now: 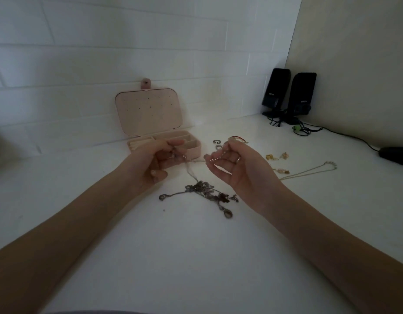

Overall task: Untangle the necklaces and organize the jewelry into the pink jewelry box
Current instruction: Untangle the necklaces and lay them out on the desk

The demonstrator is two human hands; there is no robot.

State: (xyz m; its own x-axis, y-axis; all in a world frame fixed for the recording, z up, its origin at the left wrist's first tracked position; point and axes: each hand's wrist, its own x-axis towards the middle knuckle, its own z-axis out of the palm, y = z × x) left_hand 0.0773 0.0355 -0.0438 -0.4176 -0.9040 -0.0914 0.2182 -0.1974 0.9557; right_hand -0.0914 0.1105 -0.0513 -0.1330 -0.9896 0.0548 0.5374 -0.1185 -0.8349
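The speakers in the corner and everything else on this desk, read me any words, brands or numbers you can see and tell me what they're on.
Left black speaker: small pale logo on its front, too blurred to read.
Right black speaker: the same kind of logo, also too blurred to read.
Pink jewelry box: no text, only small holes in the open lid.
Nothing else in view carries writing.
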